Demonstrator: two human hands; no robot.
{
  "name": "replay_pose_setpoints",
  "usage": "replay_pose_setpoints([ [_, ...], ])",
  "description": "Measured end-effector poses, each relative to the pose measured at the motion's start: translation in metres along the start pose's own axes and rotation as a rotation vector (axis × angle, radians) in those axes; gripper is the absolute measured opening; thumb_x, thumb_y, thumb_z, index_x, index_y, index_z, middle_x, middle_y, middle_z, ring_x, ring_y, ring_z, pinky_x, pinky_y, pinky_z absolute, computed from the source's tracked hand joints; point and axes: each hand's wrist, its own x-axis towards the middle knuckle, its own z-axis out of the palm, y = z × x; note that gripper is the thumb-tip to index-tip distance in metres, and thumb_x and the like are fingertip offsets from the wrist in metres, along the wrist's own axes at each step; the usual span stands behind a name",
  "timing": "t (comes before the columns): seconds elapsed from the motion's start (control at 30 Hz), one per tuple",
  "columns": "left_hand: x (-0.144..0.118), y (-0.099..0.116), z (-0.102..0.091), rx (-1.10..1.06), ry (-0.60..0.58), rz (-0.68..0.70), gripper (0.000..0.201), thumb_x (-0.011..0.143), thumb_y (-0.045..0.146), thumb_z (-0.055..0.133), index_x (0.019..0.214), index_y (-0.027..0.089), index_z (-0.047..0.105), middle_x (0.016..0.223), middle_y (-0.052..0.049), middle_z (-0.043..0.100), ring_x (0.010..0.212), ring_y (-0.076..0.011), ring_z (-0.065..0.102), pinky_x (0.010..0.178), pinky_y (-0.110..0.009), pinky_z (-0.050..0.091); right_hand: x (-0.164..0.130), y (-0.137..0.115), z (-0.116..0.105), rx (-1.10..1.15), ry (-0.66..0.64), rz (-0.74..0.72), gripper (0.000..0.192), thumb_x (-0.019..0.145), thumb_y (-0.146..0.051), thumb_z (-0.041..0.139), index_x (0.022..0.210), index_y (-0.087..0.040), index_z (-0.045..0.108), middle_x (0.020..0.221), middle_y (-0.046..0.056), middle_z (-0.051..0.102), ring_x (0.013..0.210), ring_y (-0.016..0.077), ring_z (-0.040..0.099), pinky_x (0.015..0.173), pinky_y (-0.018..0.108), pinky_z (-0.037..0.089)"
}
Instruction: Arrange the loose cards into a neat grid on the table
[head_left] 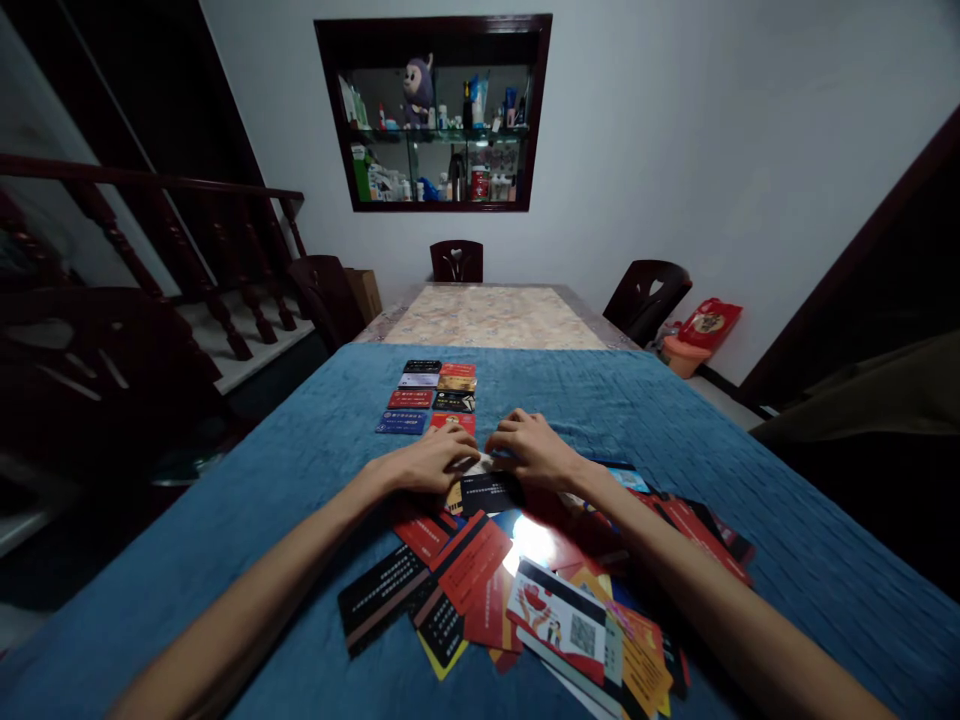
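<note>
Pale card: between left hand and right hand, partly covered. Hands near each other, fingers curled at the card; whether either grips it cannot be determined. Loose pile nearer the wearer; two card columns beyond. All on blue cloth.

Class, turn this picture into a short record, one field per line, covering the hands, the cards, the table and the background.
Left hand: fingers curled down beside a pale card, left hand partly covering the nearest red card of the grid
Right hand: right hand bent over the same pale card; grip unclear
Card grid: two columns, four rows
Loose cards: overlapping, mixed colours, nearer the person
Table: blue cloth over the near part; patterned top beyond
Background: chair, wall cabinet
</note>
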Motion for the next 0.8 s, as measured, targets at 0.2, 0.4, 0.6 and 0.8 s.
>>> replay_pose_setpoints([
  [0.2, -0.001, 0.0, -0.004, 0.029, -0.034, -0.023, 0.028, 0.082, 0.018, 0.059, 0.109, 0.02, 0.067, 0.121, -0.008, 0.059, 0.116, -0.0267, 0.048, 0.102, -0.042, 0.037, -0.002, -0.002, -0.006, 0.026, -0.098, 0.015, 0.015, 0.081, -0.025, 0.069, 0.096, -0.024, 0.071, 0.101, 0.004, 0.07, 0.109, 0.0256, 0.05, 0.085, 0.038, 0.034],
  [0.4, -0.003, 0.001, -0.008, 0.043, -0.047, -0.024, 0.012, 0.083, 0.019, 0.061, 0.094, 0.02, 0.066, 0.113, -0.006, 0.06, 0.109, -0.0242, 0.051, 0.1, -0.039, 0.037, -0.003, -0.002, -0.008, 0.057, -0.121, 0.006, 0.013, 0.08, -0.028, 0.072, 0.093, -0.025, 0.072, 0.098, 0.004, 0.071, 0.105, 0.0249, 0.052, 0.081, 0.035, 0.034],
  [0.6, -0.004, 0.005, -0.012, 0.122, -0.056, -0.046, 0.007, 0.083, 0.022, 0.058, 0.085, 0.017, 0.063, 0.107, -0.008, 0.06, 0.1, -0.0232, 0.054, 0.091, -0.034, 0.04, -0.001, 0.001, -0.003, 0.035, -0.08, 0.033, 0.017, 0.087, -0.03, 0.066, 0.102, -0.024, 0.07, 0.107, 0.006, 0.068, 0.105, 0.0243, 0.052, 0.082, 0.035, 0.035],
  [0.8, -0.003, 0.004, -0.014, 0.064, -0.022, -0.023, 0.012, 0.082, 0.021, 0.053, 0.081, 0.016, 0.064, 0.097, -0.007, 0.061, 0.089, -0.0199, 0.055, 0.083, -0.029, 0.042, -0.001, 0.007, 0.002, 0.054, -0.106, 0.009, 0.026, 0.09, -0.039, 0.061, 0.111, -0.025, 0.069, 0.111, 0.008, 0.067, 0.104, 0.0254, 0.052, 0.082, 0.036, 0.036],
])
